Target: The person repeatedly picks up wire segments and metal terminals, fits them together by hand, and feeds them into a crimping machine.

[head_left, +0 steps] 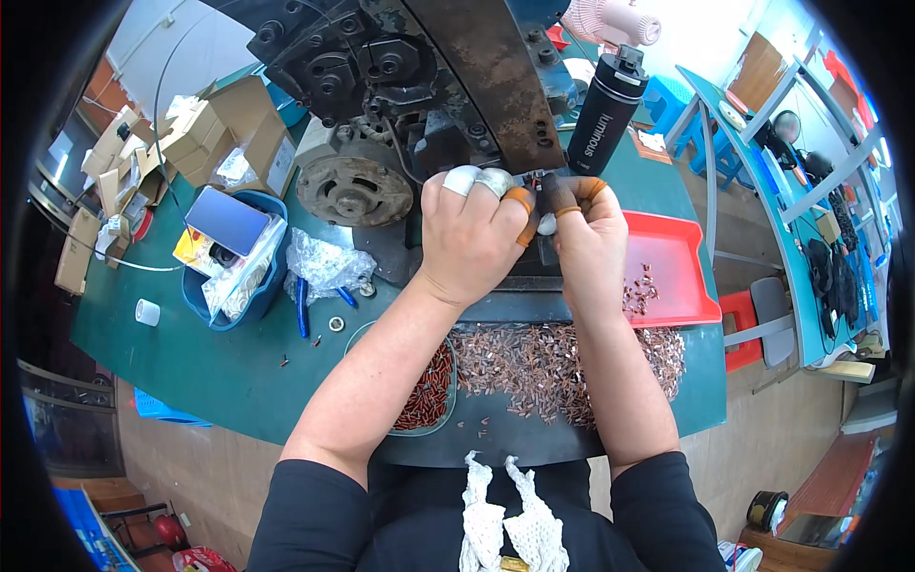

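Both my hands meet at the working point of a dark metal press-like machine (477, 86). My left hand (477, 229) is closed, its fingers curled, with white and orange covers on the fingertips. My right hand (589, 238) pinches close beside it, wearing orange and dark finger covers. What either hand holds is too small and hidden to make out. Below my hands lies a heap of small copper-coloured pieces (524, 367). A clear bowl (452, 405) of small red-brown parts sits partly behind my left forearm. The red tray (672, 262) right of my right hand carries several copper pieces.
A black bottle (605, 114) stands right of the machine on the green table (238, 372). At left are a blue basket (205, 310) of packets, crumpled plastic bag (324, 262), blue-handled tool (302, 307) and cardboard boxes (248, 129). A second table (810, 315) stands far right.
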A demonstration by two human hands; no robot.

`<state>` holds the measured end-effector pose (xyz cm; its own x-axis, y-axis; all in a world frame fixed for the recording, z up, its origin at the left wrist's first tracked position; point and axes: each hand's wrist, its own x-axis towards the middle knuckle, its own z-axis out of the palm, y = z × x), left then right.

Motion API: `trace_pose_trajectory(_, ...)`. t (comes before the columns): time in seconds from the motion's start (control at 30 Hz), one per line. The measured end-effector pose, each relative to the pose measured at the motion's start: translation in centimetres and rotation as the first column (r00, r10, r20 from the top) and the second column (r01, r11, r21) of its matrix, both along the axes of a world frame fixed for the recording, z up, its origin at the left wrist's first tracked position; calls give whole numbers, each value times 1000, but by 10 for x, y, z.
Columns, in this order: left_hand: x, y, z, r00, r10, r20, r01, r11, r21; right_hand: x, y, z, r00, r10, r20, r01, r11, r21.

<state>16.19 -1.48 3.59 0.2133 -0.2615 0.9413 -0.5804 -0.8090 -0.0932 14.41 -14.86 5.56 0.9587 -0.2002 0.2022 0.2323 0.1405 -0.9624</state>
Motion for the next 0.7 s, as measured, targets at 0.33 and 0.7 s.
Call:
trace_pose_trajectory(0.33,0,-3,-1,999,27,21,-27,1000,-11,-1,1,0,1000,4,21,-4,1000,-17)
trace_pose_trajectory(0.7,1,-4,-1,999,33,27,-33,999,-8,-1,-1,-1,999,-5,41,8,997,-73)
